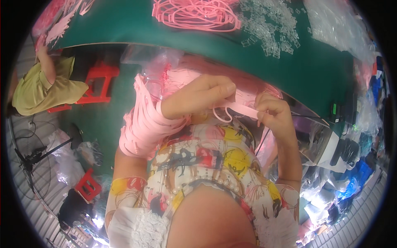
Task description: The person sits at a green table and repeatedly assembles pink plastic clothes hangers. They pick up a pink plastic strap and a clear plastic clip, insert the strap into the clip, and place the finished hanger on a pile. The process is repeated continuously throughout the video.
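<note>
My left hand (209, 91) is closed, its fingers pinching one end of a flat pink strap (242, 109). My right hand (275, 109) grips the same strap a short way off, thumb against curled fingers. Between the two hands the strap runs nearly straight, and a thin loop of it hangs below my left hand. Many more pink straps (144, 128) are wound in loops around my left wrist and forearm. Behind my hands, at the table's edge, lies a bundle of pink straps (180, 78), partly hidden by my left hand.
On the green table (124, 25) lie a pile of pink straps (196, 16) and scattered small clear plastic pieces (273, 29). Clear plastic bags (339, 25) sit at the far right. To the left are a person in a yellow-green top (45, 89), a red stool (97, 84) and a fan (31, 157).
</note>
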Demonstrator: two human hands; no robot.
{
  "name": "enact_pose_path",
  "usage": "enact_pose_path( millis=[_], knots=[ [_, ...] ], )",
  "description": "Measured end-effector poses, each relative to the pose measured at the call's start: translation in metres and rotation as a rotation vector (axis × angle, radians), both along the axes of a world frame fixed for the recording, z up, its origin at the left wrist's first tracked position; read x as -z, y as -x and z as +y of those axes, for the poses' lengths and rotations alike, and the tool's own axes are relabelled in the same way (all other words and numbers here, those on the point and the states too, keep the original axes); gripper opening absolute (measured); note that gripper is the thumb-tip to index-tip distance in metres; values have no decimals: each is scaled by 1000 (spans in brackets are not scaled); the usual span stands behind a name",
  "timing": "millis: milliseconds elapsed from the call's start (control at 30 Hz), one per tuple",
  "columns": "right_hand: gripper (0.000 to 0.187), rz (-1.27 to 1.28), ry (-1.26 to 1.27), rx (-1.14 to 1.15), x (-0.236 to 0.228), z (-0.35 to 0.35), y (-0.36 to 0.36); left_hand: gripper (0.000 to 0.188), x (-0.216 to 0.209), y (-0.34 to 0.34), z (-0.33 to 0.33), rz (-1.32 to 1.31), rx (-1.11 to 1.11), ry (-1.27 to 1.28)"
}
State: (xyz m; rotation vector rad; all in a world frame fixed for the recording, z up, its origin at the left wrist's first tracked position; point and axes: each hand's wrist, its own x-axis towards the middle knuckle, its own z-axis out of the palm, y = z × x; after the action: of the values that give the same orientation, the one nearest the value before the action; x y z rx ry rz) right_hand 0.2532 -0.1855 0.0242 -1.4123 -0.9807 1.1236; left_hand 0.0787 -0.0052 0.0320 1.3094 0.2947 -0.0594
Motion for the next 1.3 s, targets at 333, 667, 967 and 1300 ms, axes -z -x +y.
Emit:
enact_pose_path(
  millis=[333, 667, 967, 1300],
  knots=[
    [3, 67, -25, 30, 6, 1, 7, 13, 9, -29, 9, -149, -239, -661],
    [4, -153, -69, 13, 15, 2, 9, 15, 40, -92, 16, -15, -535, -1458],
    [4, -244, -119, -1, 11, 8, 12, 14, 32, -64, 8, -148, -372, -749],
    [5, -394, -190, -41, -5, 20, 19, 14, 19, -5, -21, -123, -127, -22]
  ],
)
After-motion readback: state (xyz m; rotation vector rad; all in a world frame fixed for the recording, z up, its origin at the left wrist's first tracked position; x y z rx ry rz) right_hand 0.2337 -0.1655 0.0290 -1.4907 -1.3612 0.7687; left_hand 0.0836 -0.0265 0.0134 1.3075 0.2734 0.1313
